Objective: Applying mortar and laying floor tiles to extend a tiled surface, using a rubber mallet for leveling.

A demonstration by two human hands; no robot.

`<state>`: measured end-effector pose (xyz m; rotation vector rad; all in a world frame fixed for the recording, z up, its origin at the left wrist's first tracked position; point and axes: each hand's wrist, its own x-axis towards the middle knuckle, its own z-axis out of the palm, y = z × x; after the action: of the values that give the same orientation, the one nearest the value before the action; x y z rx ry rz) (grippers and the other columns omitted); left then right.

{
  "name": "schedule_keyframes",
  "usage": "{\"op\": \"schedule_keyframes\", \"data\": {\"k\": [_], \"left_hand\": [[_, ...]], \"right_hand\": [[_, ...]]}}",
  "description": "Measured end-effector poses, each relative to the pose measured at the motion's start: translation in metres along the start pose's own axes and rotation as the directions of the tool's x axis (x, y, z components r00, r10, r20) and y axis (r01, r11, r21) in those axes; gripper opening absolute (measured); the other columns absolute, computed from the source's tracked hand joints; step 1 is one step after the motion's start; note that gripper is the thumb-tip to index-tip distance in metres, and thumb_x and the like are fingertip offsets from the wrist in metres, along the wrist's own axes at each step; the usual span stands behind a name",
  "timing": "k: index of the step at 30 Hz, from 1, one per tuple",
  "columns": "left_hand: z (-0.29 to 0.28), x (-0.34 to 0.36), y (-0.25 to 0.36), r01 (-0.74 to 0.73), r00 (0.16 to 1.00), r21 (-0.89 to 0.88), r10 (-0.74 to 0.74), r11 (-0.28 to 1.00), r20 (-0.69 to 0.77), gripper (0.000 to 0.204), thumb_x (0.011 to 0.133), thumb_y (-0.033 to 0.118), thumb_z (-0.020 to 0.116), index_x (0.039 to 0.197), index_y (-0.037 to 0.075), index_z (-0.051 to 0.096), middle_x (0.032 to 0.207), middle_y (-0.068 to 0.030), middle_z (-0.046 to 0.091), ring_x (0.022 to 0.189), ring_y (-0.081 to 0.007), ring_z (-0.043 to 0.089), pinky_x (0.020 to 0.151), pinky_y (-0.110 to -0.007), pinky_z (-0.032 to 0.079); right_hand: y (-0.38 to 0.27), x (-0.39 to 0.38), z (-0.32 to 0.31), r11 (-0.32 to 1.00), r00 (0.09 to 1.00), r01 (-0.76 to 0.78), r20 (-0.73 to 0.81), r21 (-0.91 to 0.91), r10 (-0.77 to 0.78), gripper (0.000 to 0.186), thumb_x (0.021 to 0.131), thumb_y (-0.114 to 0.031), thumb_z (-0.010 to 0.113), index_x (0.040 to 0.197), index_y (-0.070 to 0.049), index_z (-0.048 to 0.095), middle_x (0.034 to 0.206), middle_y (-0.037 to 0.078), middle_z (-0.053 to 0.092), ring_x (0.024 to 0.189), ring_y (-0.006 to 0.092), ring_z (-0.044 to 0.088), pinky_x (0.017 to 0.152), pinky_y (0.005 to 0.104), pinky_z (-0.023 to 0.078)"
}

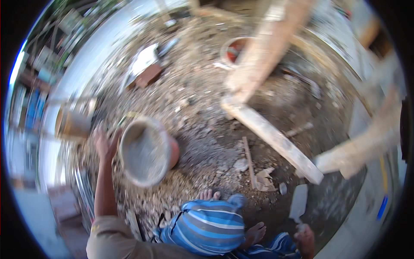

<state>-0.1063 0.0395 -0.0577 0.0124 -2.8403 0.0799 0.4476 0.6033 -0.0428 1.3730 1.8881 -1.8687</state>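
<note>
Left hand (103, 144): unclenched, fingers spread, contact unclear; bucket (174, 152) of grey mix just right of it, rim best steadied. Right hand (305, 239): grasps trowel (298, 201), blade just ahead, best held level.

The left hand (105, 144), blurred, reaches forward with fingers (99, 132) spread; the right hand (305, 239) is low, curled tight.

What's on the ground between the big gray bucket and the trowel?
In the head view, stony ground, a thin stick and a crumpled, paper-like scrap lie between the big gray bucket and the trowel.
</note>
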Motion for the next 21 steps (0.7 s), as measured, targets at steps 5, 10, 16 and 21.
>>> {"op": "schedule_keyframes", "data": {"k": [5, 10, 16, 21], "left_hand": [[0.065, -0.03, -0.06, 0.719, 0.675, -0.629, -0.082, 0.294, 0.733, 0.085, 0.094, 0.07, 0.048, 0.142, 0.0, 0.053, 0.134, -0.0156, 0.064, 0.12, -0.0306, 0.061, 0.103, -0.045, 0.047], [0.073, -0.073, -0.036, 0.769, 0.616, -0.548, 0.151, -0.33, 0.773, 0.057, 0.106, 0.047, 0.043, 0.142, 0.003, 0.052, 0.129, -0.014, 0.065, 0.113, -0.0243, 0.062, 0.097, -0.041, 0.05], [0.023, -0.119, 0.037, 0.491, 0.853, -0.859, -0.121, -0.148, 0.508, 0.04, 0.104, 0.03, 0.055, 0.132, 0.001, 0.053, 0.113, -0.0089, 0.063, 0.1, -0.017, 0.061, 0.089, -0.037, 0.052], [-0.003, -0.138, 0.081, 0.41, 0.879, -0.897, -0.193, -0.164, 0.436, 0.036, 0.105, 0.023, 0.054, 0.133, 0.0, 0.052, 0.111, -0.0054, 0.059, 0.101, -0.0132, 0.056, 0.092, -0.03, 0.046]], "right_hand": [[-0.104, 0.062, 0.084, 0.752, 0.903, 0.237, 0.425, -0.615, 0.063, 0.035, 0.089, -0.027, 0.067, 0.115, -0.005, 0.057, 0.074, 0.009, 0.056, 0.061, 0.0219, 0.06, 0.054, 0.0385, 0.05], [-0.208, 0.092, 0.212, 0.34, 0.705, 0.696, 0.691, -0.633, -0.157, 0.048, 0.093, -0.029, 0.063, 0.129, -0.003, 0.048, 0.098, 0.03, 0.066, 0.092, 0.0507, 0.064, 0.08, 0.0556, 0.053], [-0.248, 0.126, 0.358, 0.098, 0.655, 0.755, 0.737, -0.649, -0.166, 0.03, 0.094, -0.019, 0.057, 0.118, 0.0, 0.054, 0.109, 0.03, 0.068, 0.1, 0.0459, 0.067, 0.086, 0.0544, 0.054], [-0.212, 0.149, 0.452, 0.299, 0.54, 0.808, 0.841, -0.508, -0.029, 0.04, 0.086, -0.015, 0.058, 0.12, 0.006, 0.059, 0.115, 0.034, 0.065, 0.113, 0.0461, 0.063, 0.098, 0.0477, 0.051]]}}
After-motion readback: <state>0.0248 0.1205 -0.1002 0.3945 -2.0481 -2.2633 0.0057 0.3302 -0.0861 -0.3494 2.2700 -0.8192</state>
